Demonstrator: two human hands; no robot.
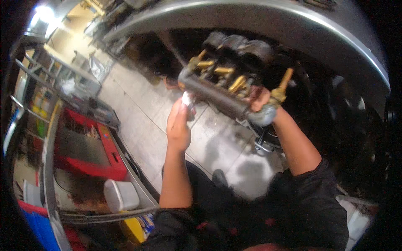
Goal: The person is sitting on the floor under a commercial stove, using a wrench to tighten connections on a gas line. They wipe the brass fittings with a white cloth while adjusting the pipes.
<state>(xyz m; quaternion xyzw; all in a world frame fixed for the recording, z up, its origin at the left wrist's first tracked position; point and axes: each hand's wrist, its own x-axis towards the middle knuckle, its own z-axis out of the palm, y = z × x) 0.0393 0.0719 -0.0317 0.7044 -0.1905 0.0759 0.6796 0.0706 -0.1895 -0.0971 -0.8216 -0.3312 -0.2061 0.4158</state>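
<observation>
A dark pipe manifold (217,98) with grey elbow fittings at its ends and a row of brass-coloured valves (238,85) slants across the middle of the view. Behind its right end, my right hand (263,98) is closed round it, partly hidden by the fittings. My left hand (179,123) is closed just below the left elbow, round a small white and reddish thing (187,101) too blurred to name. Whether those fingers also touch the pipe, I cannot tell. Several dark round parts (234,44) sit just beyond the valves.
A large curved metal rim (268,5) arches over the dark space ahead. On the left stands a metal-framed rack or cart with a red tray (92,167) and a white plastic container (120,195). A metal clamp-like piece (263,146) is below the manifold, above pale floor tiles (142,106).
</observation>
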